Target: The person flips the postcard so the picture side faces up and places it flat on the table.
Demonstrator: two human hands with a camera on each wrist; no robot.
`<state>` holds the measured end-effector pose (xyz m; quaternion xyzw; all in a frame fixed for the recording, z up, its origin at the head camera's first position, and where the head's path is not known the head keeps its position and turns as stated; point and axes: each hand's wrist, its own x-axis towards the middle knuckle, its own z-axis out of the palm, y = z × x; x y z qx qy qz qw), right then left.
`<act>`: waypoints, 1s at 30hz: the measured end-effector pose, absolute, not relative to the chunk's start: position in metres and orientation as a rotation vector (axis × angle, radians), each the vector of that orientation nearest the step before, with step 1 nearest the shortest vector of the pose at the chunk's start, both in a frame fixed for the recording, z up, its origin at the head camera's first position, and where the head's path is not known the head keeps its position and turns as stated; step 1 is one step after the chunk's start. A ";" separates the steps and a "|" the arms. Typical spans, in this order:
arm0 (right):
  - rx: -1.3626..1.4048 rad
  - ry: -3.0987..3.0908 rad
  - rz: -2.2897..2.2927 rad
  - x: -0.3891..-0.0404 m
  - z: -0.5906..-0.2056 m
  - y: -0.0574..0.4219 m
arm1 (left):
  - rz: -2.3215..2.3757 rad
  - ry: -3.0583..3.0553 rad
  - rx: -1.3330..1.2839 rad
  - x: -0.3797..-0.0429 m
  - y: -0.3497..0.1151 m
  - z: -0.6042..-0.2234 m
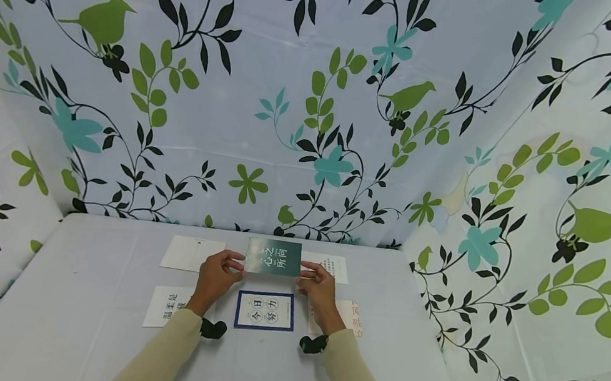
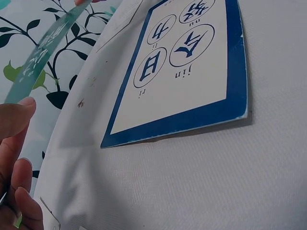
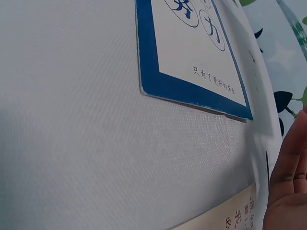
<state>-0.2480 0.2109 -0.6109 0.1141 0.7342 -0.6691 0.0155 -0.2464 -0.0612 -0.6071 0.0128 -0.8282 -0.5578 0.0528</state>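
Note:
A green card with white Chinese characters [image 1: 274, 257] is held up off the table by its two short sides. My left hand [image 1: 216, 275] pinches its left edge between thumb and fingers, and my right hand [image 1: 320, 290] pinches the right edge. In the left wrist view the card [image 2: 43, 50] is seen nearly edge-on, its lower end at the thumb. Only a strip of it shows in the right wrist view, above the fingers of the right hand [image 3: 288, 177]. A blue-bordered card [image 1: 266, 310] lies flat between my forearms, nearer to me.
At the back left lies a pale card [image 1: 179, 253], and at the back right a white card with dark writing [image 1: 338, 270]. Nearer, a white card [image 1: 159, 307] lies left and a cream card with reddish writing [image 1: 350, 318] right, both partly covered by my hands. A patterned cloth [image 1: 223, 118] hangs behind the table.

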 end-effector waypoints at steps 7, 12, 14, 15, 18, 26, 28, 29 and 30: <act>0.340 2.309 -2.079 -0.246 -0.610 0.211 | -1.659 -2.508 0.022 -0.246 -0.060 -0.607; 0.355 2.321 -2.062 -0.246 -0.611 0.212 | -1.621 -2.518 0.033 -0.247 -0.059 -0.608; 0.368 2.336 -2.050 -0.246 -0.612 0.212 | -1.617 -2.518 0.037 -0.247 -0.058 -0.608; 0.375 2.346 -2.043 -0.246 -0.612 0.211 | -1.616 -2.516 0.039 -0.246 -0.058 -0.607; 0.391 2.368 -2.030 -0.246 -0.613 0.211 | -1.612 -2.511 0.046 -0.245 -0.058 -0.606; 0.383 2.411 -2.002 -0.244 -0.611 0.209 | -1.587 -2.521 0.049 -0.245 -0.059 -0.606; 0.381 2.425 -1.992 -0.244 -0.609 0.209 | -1.575 -2.528 0.056 -0.245 -0.059 -0.607; 0.382 2.430 -1.990 -0.244 -0.609 0.208 | -1.568 -2.531 0.058 -0.245 -0.059 -0.607; 0.386 2.435 -1.985 -0.244 -0.608 0.208 | -1.556 -2.534 0.055 -0.244 -0.059 -0.607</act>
